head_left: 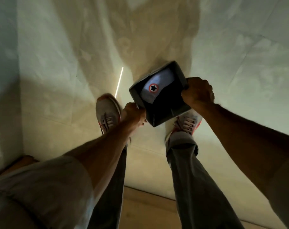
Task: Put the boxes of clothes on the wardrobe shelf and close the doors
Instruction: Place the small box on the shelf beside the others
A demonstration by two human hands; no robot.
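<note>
From the head view, an open box (pixel 158 95) with clothes inside is held between both hands — the left hand (pixel 133 113) clasped at its near-left corner, the right hand (pixel 197 93) at its right rim — long axis slanting away leftward; no wardrobe is seen.

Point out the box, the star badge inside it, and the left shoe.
box (pixel 163 118): head view, on its near grey wall.
star badge (pixel 153 88): head view, on the black star at its middle.
left shoe (pixel 107 111): head view, on its toe and laces.
</note>
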